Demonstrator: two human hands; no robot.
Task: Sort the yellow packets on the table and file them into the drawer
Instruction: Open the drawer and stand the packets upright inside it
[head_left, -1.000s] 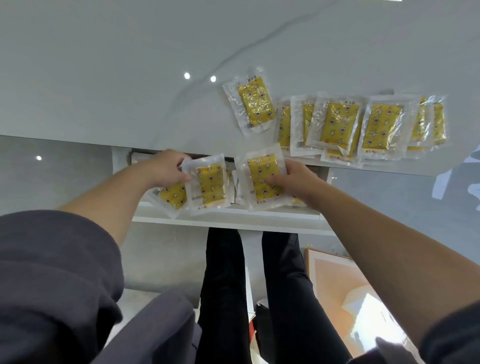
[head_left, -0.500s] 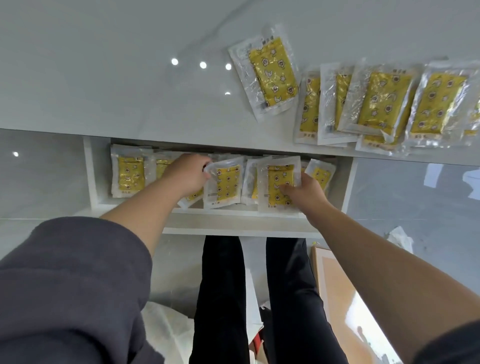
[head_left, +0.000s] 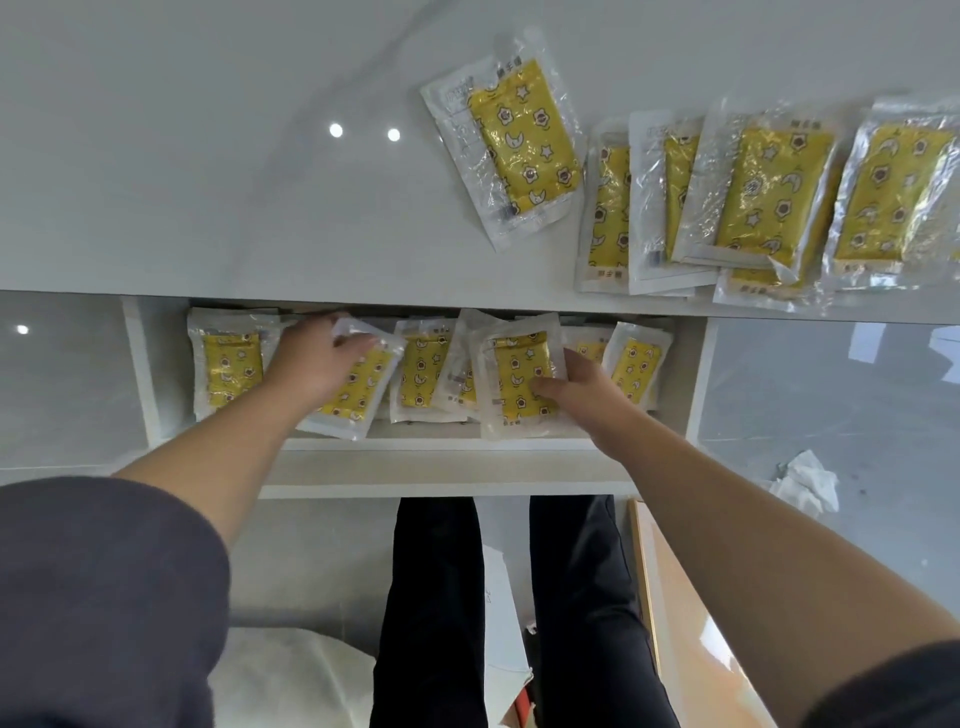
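View from our head, looking down past both forearms. A second ago we held one yellow packet in each hand, up at the edge of the table (head_left: 208, 182); both hands have since dropped into the open drawer (head_left: 441, 462) below it, and the two packets now sit in the row already filed there. We judge this pair nearly placed, with only release and straightening left. Our left hand (head_left: 317, 364) rests on the slanted packet (head_left: 358, 395), fingers laid fairly straight over its upper corner and pressing down, as far as we can see, not gripping; the thumb is hidden. Our right hand (head_left: 582, 395) pinches the upright packet (head_left: 519, 384), thumb on its yellow face and fingers curled at its right edge. The hands are well apart, with a filed packet (head_left: 421, 374) between them. More lie at the drawer's left end (head_left: 228, 364) and right end (head_left: 636, 364). The upright packet's long axis runs front to back in the drawer, close to square with its walls. The slanted packet's long axis also runs front to back, but its far end leans right, out of line with its neighbours, and its near end overhangs the row. On the table, a lone packet (head_left: 519, 150) lies with its far end leaning left. Beside it, an overlapping stack (head_left: 753, 208) still waits, so the task is part done.
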